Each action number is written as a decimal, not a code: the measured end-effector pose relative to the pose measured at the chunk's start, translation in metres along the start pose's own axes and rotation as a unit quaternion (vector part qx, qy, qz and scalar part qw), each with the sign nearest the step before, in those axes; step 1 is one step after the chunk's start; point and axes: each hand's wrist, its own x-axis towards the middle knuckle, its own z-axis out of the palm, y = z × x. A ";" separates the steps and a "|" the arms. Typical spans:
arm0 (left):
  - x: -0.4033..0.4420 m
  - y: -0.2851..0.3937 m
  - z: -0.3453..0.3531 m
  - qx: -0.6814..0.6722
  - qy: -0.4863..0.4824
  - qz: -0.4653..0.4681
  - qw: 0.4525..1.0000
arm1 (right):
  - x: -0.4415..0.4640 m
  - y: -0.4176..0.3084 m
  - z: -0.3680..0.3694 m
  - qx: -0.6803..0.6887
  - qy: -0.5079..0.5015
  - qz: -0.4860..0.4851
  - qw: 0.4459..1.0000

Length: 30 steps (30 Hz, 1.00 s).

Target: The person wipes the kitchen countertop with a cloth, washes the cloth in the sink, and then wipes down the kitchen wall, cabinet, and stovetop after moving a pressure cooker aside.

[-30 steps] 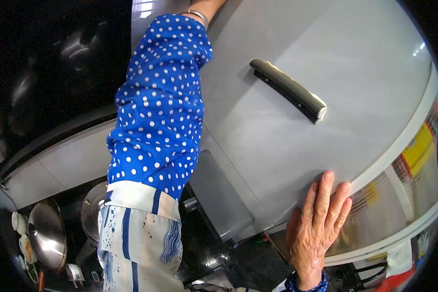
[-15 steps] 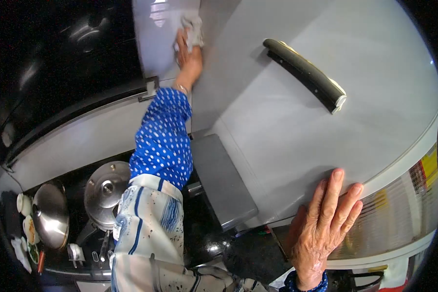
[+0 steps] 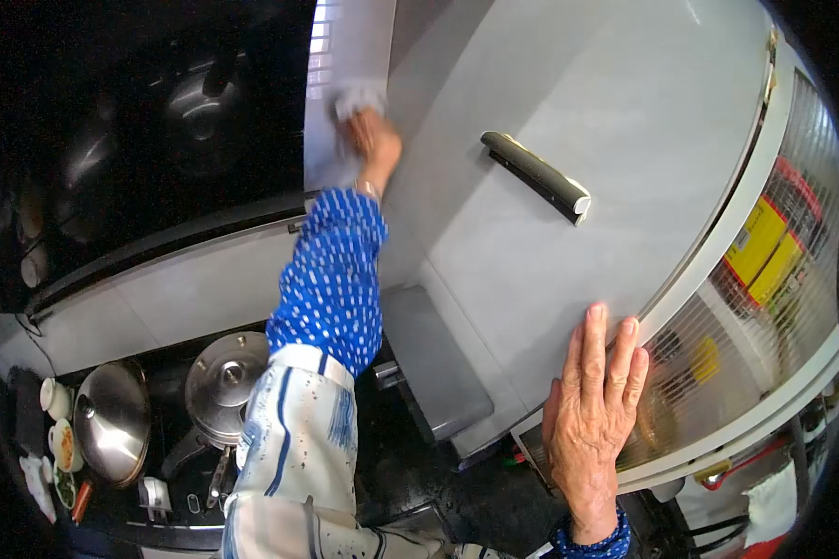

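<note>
My left hand [image 3: 375, 140] is stretched far forward, closed on a whitish cloth [image 3: 356, 99] pressed to the glossy white wall [image 3: 354, 47] beside the black range hood [image 3: 158, 140]. Motion blurs both hand and cloth. My right hand [image 3: 587, 419] lies flat with fingers extended, touching the edge of the cabinet with ribbed glass [image 3: 718, 335] and the light grey tiled wall [image 3: 569, 270]. A dark curved handle-like piece [image 3: 536, 177] is fixed on that wall between my hands.
Beneath my left arm, a lidded pan [image 3: 226, 377] and a large domed lid [image 3: 112, 419] stand on the black stove, with small bowls [image 3: 65, 445] at the left. A grey box-like panel [image 3: 438, 363] juts out below the wall. Packages [image 3: 764, 242] show through the glass.
My left hand has moved down the wall with the cloth. My right hand has shifted slightly left. The view has turned, showing more of the glass cabinet.
</note>
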 end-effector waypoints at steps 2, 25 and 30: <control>0.107 0.049 -0.031 -0.140 -0.147 -0.138 0.969 | -0.014 0.002 -0.005 -0.011 0.009 0.012 1.000; -0.027 0.041 -0.066 -0.180 -0.299 -0.324 0.879 | -0.014 0.003 -0.012 0.003 0.022 -0.010 1.000; 0.111 0.119 -0.095 -0.461 -0.063 -0.060 0.883 | -0.013 0.001 -0.014 0.004 0.017 -0.005 1.000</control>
